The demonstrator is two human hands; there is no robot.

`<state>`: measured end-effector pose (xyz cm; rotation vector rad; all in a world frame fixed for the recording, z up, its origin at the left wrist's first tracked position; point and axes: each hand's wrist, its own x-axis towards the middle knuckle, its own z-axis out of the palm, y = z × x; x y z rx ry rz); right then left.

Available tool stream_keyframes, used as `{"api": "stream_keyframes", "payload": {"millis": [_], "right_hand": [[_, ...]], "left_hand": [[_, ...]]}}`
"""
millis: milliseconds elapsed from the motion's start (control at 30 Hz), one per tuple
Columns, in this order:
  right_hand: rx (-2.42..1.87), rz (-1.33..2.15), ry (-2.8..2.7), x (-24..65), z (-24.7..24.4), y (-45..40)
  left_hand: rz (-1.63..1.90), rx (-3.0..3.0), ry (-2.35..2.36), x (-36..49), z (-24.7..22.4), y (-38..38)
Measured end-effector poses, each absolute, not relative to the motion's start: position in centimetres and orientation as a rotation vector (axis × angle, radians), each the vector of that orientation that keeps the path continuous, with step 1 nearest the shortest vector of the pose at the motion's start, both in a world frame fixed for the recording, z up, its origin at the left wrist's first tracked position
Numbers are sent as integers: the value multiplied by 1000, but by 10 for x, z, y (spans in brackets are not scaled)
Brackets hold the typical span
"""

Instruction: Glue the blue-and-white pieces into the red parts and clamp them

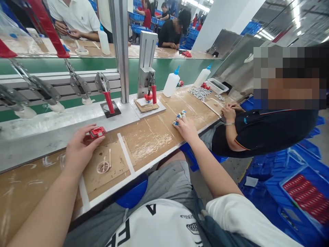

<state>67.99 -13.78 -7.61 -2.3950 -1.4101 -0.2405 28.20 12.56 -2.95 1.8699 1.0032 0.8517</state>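
Note:
My left hand (81,147) grips a small red plastic part with a grey edge (97,132) between thumb and fingers, just above the bench. Farther right, my right hand (187,127) reaches down onto a little cluster of white and blue pieces (179,117). Its fingertips touch them; whether they pinch one is hidden. Below my left hand a small round cup (103,167) with cotton swabs (110,157) rests on a cardboard sheet (113,178). A toggle clamp with a red handle (109,102) stands behind, over a dark block.
A second clamp fixture (147,92) and white squeeze bottles (171,84) line the back of the bench. A pile of grey parts (199,93) lies near a co-worker's hands (230,111) at right. Blue crates (303,192) stand on the floor. Metal rails with clamps (48,92) cross the left.

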Motion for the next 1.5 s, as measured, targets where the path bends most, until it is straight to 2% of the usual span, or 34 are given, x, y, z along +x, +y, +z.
{"api": "stream_keyframes", "payload": {"millis": [67, 267, 433, 633, 900, 1133, 1233, 1333, 1500], "right_hand": [[-2156, -117, -1372, 666, -71, -122], [-1389, 534, -1132, 584, -49, -22], [-1179, 616, -1235, 525, -35, 57], [-1155, 512, -1300, 504, -49, 73], [-1139, 479, -1328, 503, -47, 62], [-920, 970, -908, 505, -51, 71], [-884, 1039, -912, 506, -51, 72], [-977, 941, -1008, 504, -51, 70], [-1157, 517, -1254, 499, -47, 60]], "left_hand": [[857, 1771, 934, 285, -25, 128], [888, 1708, 692, 306, -3, 132], [889, 1695, 563, 310, -18, 142], [847, 1537, 531, 302, -42, 150], [828, 1514, 535, 307, -45, 154], [824, 1544, 564, 308, -44, 152], [866, 1499, 562, 308, -45, 154], [882, 1490, 571, 307, -47, 155], [856, 1512, 566, 305, -44, 154]]}}
